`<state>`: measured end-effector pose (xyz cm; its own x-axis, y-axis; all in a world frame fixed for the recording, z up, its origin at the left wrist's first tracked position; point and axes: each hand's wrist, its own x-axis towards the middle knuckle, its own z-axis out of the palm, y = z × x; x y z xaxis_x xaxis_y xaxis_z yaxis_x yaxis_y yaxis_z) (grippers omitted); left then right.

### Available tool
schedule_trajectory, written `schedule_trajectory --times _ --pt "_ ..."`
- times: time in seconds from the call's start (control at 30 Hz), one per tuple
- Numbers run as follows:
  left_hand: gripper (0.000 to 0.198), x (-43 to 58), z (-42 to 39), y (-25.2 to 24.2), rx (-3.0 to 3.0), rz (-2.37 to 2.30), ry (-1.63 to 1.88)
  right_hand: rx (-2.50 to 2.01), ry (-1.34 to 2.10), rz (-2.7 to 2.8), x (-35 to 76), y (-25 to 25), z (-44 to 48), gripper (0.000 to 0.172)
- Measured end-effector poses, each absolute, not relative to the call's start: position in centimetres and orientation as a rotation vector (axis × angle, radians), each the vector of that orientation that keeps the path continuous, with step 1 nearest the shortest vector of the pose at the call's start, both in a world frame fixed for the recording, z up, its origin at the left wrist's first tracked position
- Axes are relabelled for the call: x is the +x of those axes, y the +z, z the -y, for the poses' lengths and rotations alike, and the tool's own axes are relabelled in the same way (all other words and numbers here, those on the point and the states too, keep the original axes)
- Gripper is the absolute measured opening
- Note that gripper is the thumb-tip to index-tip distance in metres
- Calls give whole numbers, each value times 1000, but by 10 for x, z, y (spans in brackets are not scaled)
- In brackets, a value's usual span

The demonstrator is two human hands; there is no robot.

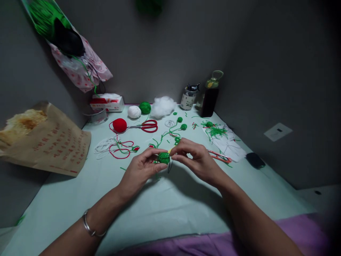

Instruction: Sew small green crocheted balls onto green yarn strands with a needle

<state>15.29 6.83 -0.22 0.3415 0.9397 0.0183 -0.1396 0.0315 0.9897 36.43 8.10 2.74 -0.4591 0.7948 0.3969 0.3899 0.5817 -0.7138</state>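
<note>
Between the thumb and fingers of my left hand (142, 165) is a small green crocheted piece (163, 158), held just above the table. My right hand (195, 156) pinches close against the piece's right edge. What its fingertips grip is too small to make out. A dark thread (169, 167) hangs below the fingertips, and a bit of yellow shows beside them. Behind the hands lie green crocheted balls on cords (183, 126). A small green and red crocheted piece (135, 149) rests to the left, by loops of red yarn (121, 149).
Red-handled scissors (149, 126) lie beside a red yarn ball (119, 125). White stuffing (163, 106), a jar (188, 98) and a bottle (210, 96) stand at the back. Orange-handled snips (220, 156) lie right, a paper bag of bread (50, 142) left.
</note>
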Motion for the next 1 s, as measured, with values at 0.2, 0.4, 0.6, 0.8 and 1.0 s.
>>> schedule_trajectory --times 0.2,0.4,0.6,0.8,1.0 --pt "28 152 -67 -3 1201 -868 1075 -936 809 2079 371 29 -83 12" --pt "25 150 -65 -1 1172 -823 1063 -883 953 2063 381 26 -89 18" --pt "22 151 -66 0 1230 -748 1095 -867 1093 1986 380 25 -90 13" --pt "22 152 -67 0 1259 -710 1136 -923 1170 1816 365 21 -85 18" --pt "25 152 -66 0 1238 -760 1123 -881 1107 1902 368 22 -86 16"
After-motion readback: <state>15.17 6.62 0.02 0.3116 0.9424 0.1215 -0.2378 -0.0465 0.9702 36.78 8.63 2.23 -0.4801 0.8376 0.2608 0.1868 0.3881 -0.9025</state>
